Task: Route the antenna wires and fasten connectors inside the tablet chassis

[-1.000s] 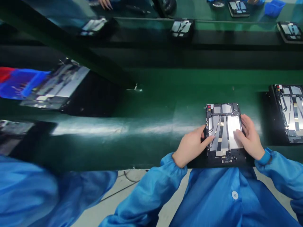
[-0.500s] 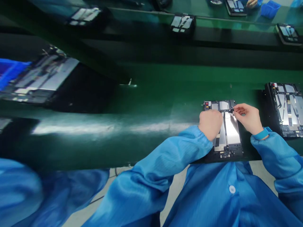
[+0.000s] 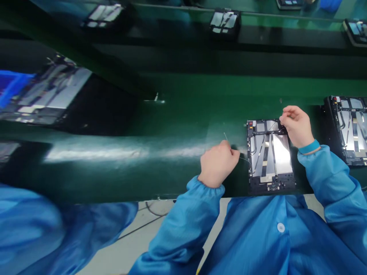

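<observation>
An opened tablet (image 3: 283,152) with its silver and black inner parts bare lies on the green bench in front of me. Beside its left edge, my left hand (image 3: 219,162) is closed on a thin wire (image 3: 245,159). That wire curves from my fingers to the tablet's left side, and a fine pale end sticks up above my knuckles. My right hand (image 3: 296,125) is pinched just above the tablet's top right corner. A fine cable (image 3: 273,124) runs from its fingertips down onto the tablet; its far end is hard to make out.
Another opened tablet (image 3: 354,130) rests on a dark stack at the right. Further opened tablets (image 3: 225,22) sit along the back ledge. On the left are a blurred opened tablet (image 3: 54,91) and a blue bin (image 3: 11,86). A co-worker's blue sleeve (image 3: 25,225) fills the lower left.
My left hand has moved left off the tablet, drawing the thin wire out beside it. My right hand has risen slightly from the tablet's upper right edge.
</observation>
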{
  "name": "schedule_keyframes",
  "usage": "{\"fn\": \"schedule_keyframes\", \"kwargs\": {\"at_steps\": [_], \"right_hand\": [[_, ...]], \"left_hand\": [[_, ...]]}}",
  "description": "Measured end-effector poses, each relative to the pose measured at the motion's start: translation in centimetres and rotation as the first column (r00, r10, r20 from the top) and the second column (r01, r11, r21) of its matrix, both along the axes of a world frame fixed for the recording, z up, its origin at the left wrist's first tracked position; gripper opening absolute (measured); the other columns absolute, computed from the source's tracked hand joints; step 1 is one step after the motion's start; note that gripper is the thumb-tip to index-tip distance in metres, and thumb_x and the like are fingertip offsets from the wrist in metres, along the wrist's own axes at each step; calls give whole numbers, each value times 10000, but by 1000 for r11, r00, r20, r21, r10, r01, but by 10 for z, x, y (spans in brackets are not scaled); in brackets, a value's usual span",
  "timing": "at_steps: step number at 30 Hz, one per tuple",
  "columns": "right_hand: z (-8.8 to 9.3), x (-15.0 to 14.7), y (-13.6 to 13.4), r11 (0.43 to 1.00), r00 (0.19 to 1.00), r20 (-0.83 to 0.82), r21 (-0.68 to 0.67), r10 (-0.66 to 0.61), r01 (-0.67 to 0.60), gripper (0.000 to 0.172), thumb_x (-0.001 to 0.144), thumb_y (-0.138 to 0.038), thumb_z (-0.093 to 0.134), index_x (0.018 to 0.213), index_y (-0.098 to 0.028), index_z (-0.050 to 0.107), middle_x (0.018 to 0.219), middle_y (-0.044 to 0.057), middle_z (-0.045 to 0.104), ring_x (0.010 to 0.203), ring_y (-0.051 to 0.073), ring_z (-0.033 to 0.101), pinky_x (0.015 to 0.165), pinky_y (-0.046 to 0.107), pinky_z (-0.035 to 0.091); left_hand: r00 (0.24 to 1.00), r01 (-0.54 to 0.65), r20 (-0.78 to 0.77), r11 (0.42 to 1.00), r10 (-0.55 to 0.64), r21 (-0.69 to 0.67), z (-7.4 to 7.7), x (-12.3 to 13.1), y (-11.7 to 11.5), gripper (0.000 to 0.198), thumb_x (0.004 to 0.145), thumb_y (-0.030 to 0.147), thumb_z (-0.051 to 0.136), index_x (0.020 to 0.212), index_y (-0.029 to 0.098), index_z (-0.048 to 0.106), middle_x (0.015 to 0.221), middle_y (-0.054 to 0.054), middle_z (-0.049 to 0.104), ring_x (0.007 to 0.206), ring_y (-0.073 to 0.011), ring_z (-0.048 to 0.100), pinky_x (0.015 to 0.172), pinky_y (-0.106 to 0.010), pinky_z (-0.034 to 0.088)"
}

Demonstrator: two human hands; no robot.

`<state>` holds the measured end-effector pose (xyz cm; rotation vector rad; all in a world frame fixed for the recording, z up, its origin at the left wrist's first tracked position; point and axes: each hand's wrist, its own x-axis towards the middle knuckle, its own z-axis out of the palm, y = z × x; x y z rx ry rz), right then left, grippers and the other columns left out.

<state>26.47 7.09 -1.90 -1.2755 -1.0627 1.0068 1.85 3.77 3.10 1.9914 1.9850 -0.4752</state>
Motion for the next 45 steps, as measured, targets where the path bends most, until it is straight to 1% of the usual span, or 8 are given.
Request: {"fn": "schedule_keyframes", "kwargs": {"at_steps": [5,9,13,21,28,38,42,45], "right_hand": [[0,-4,9,971,972,-141,-118,190,-207,301,757,-400,721,984,-241,606,752,-47,546,628,102,522,603,274,507],[3,-7,1,974,968,147,-135,203,-183,229,732,-316,740,917,-192,689,732,-26,623,593,98,540,597,275,486],[9,-9,-11,971,869,434,-116,237,-207,90,755,-221,707,834,-191,733,759,12,718,628,129,627,664,296,542],[11,-14,-17,960,786,554,-128,276,-248,100,757,-110,700,738,-200,739,644,-13,698,591,136,619,642,279,505],[3,-15,-23,959,782,572,-30,247,-281,117,772,-93,685,773,-193,746,645,-26,667,575,112,553,624,260,448],[-1,-19,-30,940,781,574,57,246,-337,142,793,-88,633,768,-205,710,733,-2,695,627,120,563,626,253,459],[0,-17,-30,928,772,586,84,248,-362,148,777,-80,617,781,-203,700,728,-6,675,622,117,554,620,247,454],[1,-14,-30,914,736,623,81,265,-398,170,744,-53,601,763,-203,679,711,-16,656,621,114,551,631,246,447]], "left_hand": [[999,-28,42,1000,29,-8,-21,-5,-8,328,934,318,466,1137,133,647,1012,-192,761,935,-355,750,760,-401,546],[960,4,275,988,-47,154,-29,-4,-1,300,928,306,512,1174,166,613,1052,-132,730,944,-282,718,786,-355,529],[768,-16,628,977,-125,215,-39,-5,17,157,896,273,561,1020,196,622,852,-30,676,778,-182,647,761,-305,506],[441,115,898,992,4,-61,-49,-7,61,112,802,257,678,822,183,597,717,22,604,659,-122,569,661,-265,455],[346,218,928,951,136,-220,-49,-12,79,210,729,238,784,833,165,616,713,17,644,689,-118,606,696,-264,482],[336,-42,920,979,203,-201,-45,2,53,115,780,147,676,802,178,567,646,50,540,595,-95,517,616,-230,427],[518,11,843,984,147,-178,-31,4,61,86,793,144,658,758,179,587,619,40,562,581,-109,528,601,-238,413],[719,176,688,983,-97,-46,-15,7,73,67,813,171,671,747,176,662,666,11,649,646,-138,590,678,-265,440]]}}
